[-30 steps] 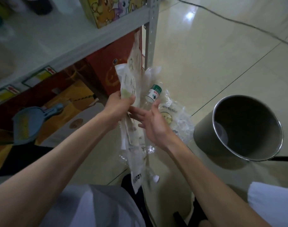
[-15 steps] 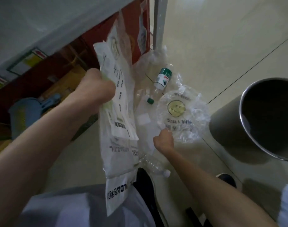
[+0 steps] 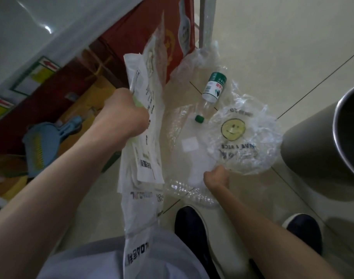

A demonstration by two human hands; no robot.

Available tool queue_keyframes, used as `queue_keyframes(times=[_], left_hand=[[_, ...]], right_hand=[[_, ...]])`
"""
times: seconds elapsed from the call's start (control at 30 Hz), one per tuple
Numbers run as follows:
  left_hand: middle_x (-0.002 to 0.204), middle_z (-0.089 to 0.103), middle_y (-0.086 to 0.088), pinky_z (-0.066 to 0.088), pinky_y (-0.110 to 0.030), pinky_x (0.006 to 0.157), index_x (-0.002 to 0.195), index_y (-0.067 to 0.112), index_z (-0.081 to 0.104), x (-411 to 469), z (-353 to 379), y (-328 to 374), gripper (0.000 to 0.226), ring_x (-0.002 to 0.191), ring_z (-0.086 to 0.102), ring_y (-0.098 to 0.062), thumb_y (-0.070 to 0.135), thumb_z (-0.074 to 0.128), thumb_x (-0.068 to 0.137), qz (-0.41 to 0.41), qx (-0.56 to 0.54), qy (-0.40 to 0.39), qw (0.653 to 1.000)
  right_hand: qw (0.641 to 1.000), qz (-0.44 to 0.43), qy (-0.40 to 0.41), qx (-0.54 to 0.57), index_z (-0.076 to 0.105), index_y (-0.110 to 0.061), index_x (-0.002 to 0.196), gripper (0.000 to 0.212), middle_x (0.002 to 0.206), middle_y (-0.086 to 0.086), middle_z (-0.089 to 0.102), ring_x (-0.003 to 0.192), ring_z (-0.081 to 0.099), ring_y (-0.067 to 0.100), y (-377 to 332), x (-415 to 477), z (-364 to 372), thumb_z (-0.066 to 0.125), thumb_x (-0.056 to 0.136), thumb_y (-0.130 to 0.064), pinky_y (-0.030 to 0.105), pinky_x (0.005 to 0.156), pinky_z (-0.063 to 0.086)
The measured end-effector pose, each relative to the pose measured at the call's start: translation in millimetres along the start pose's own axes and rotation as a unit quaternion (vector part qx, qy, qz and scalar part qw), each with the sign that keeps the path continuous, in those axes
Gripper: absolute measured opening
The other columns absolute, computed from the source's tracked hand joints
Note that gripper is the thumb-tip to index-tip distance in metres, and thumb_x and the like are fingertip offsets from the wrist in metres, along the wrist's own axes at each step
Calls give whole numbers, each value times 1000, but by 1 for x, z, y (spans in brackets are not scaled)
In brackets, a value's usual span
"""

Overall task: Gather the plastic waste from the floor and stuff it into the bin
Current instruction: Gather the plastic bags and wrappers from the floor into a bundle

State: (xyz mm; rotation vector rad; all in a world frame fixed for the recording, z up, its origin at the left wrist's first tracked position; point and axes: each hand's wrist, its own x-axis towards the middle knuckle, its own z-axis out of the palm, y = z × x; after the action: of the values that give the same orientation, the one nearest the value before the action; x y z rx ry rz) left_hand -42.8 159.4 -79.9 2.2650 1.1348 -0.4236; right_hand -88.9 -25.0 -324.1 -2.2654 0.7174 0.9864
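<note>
My left hand [image 3: 124, 115] is clenched on a bundle of white and clear plastic bags [image 3: 144, 150] that hangs down past my knee. My right hand [image 3: 216, 178] is closed low at the floor, at the edge of a clear bag printed with a yellow smiley face [image 3: 244, 137]; it seems to pinch that bag or the clear sheet [image 3: 190, 146] beside it. A clear bottle with a green and white label [image 3: 213, 87] lies on the tiles, cap toward me. A crushed clear bottle [image 3: 190, 193] lies by my shoe. The metal bin [image 3: 316, 150] stands at the right, its mouth open.
A grey metal shelf [image 3: 57, 35] with red and yellow boxes [image 3: 131, 41] under it is at the left. A blue dustpan [image 3: 43, 143] leans there. More clear plastic [image 3: 200, 59] lies by the shelf post. My dark shoes [image 3: 194, 232] stand on the beige tiles.
My right hand let go of the bundle and dropped to the floor at the smiley bag's edge. My left hand lifted the bundle, and the view tilted down and closer.
</note>
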Motion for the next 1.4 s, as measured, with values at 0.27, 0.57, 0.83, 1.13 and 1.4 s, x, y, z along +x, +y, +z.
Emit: queue_keyframes(times=[0.27, 0.57, 0.83, 1.13, 1.4], left_hand=[[116, 63, -13, 50, -40, 75, 127, 6, 54, -4, 2, -1, 32, 96, 62, -33, 14, 51, 96, -20, -24, -38, 999], [113, 58, -12, 46, -34, 62, 132, 6, 49, -25, 1, 10, 37, 92, 57, -28, 11, 53, 96, -5, -55, -64, 996], [103, 56, -10, 47, -36, 64, 129, 8, 49, -21, 4, 4, 32, 85, 57, -25, 11, 51, 97, 6, -55, -68, 996], [96, 58, -9, 52, -39, 77, 114, 11, 46, -20, -4, 7, 18, 85, 60, -27, 11, 51, 97, -7, -92, -71, 993], [115, 67, -14, 57, -48, 90, 130, 5, 60, -36, -5, 17, 44, 102, 67, -36, 12, 49, 88, -7, -221, -143, 965]], right_hand=[[985, -139, 27, 95, 56, -2, 83, 5, 77, 6, 60, 73, 59, 24, -4, -41, -38, 55, 87, -5, 32, 64, 51], [987, -141, 73, -3, 55, -2, 103, 16, 103, 13, 56, 99, 58, 34, -19, -67, -97, 46, 90, -3, 32, 73, 39], [991, -110, 79, -13, 51, -3, 101, 11, 112, 19, 58, 96, 57, 34, -1, -50, -105, 46, 92, 0, 35, 74, 42], [968, -238, 82, -20, 50, -10, 93, 15, 93, 8, 56, 75, 51, 17, -17, -95, -124, 38, 98, -17, 33, 65, 45], [813, -229, -342, 412, 58, -10, 90, 17, 101, 13, 64, 102, 60, 28, -82, -126, -133, 44, 97, -18, 28, 84, 46]])
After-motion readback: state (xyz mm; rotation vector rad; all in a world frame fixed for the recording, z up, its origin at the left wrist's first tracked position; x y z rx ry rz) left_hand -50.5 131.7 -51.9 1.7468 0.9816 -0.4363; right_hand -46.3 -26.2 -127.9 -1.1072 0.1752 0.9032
